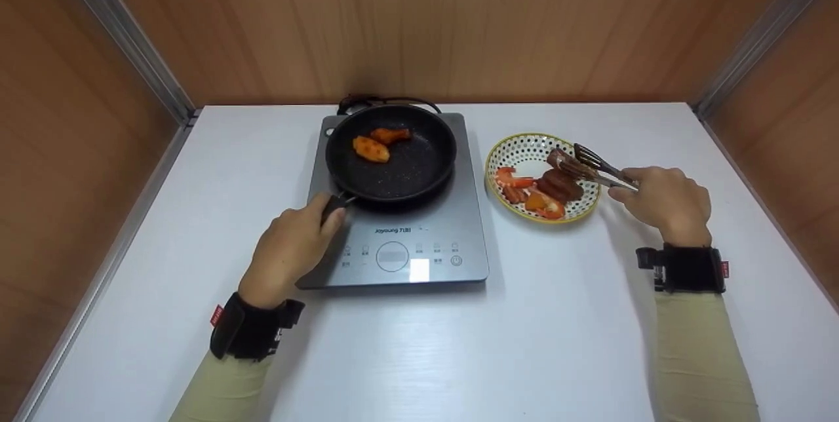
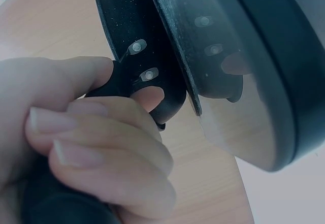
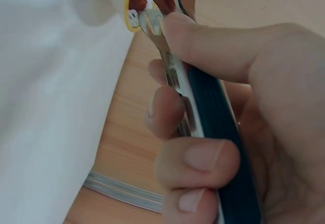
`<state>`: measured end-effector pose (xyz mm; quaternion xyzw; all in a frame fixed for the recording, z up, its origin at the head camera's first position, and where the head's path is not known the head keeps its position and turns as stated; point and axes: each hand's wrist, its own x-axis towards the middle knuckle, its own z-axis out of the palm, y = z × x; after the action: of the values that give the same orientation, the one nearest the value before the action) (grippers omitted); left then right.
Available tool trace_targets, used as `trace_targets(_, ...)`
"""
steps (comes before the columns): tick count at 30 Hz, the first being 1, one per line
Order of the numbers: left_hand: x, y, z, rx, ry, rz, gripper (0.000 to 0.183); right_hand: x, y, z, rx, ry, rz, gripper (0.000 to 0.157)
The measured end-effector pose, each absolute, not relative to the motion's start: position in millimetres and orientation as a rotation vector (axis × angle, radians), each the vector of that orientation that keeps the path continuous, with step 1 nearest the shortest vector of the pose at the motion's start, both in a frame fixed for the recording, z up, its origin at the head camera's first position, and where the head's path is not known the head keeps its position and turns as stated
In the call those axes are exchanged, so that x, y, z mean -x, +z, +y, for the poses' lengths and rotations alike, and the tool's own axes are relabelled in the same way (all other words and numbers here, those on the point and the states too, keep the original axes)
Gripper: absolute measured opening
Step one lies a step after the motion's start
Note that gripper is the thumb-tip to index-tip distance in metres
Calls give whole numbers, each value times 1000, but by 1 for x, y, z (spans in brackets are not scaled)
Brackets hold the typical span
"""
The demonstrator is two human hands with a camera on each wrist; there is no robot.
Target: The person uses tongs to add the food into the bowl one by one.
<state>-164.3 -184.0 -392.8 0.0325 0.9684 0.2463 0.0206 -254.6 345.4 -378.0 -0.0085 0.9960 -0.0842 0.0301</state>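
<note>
My left hand (image 1: 288, 242) grips the black handle (image 1: 333, 206) of a dark frying pan (image 1: 409, 176). The pan holds an orange-brown chicken wing piece (image 1: 371, 149) and a drumette (image 1: 391, 135). To the right, my right hand (image 1: 665, 199) holds metal tongs (image 3: 218, 117) with fork-like ends, thumb on one arm and fingers curled round the other. Their ends reach over the dotted bowl (image 1: 524, 145) with a yellow rim. Brown meat (image 1: 557, 183) lies there, beside shrimp (image 1: 511, 177). A smaller brown piece (image 1: 558, 158) is at the tong ends; whether it is pinched I cannot tell.
Under the pan is a grey induction cooktop (image 1: 432, 238) with a touch panel at its front. A black cord (image 1: 357, 102) runs behind it. Wooden panels (image 1: 419, 29) enclose the white table (image 1: 524, 343) at the back and sides.
</note>
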Motion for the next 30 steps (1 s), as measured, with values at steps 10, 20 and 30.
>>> trace_targets(10,164,-393,-183,-104,759,3020,24,261,-391,341,62,-266,3124,58)
trace_targets(20,164,-394,-184,-109,766,3027,24,266,-399,337,83,-303,3132,56)
trace_targets(30,164,-393,-184,-115,766,3028,25,268,-403,336,98,-329,3121,57)
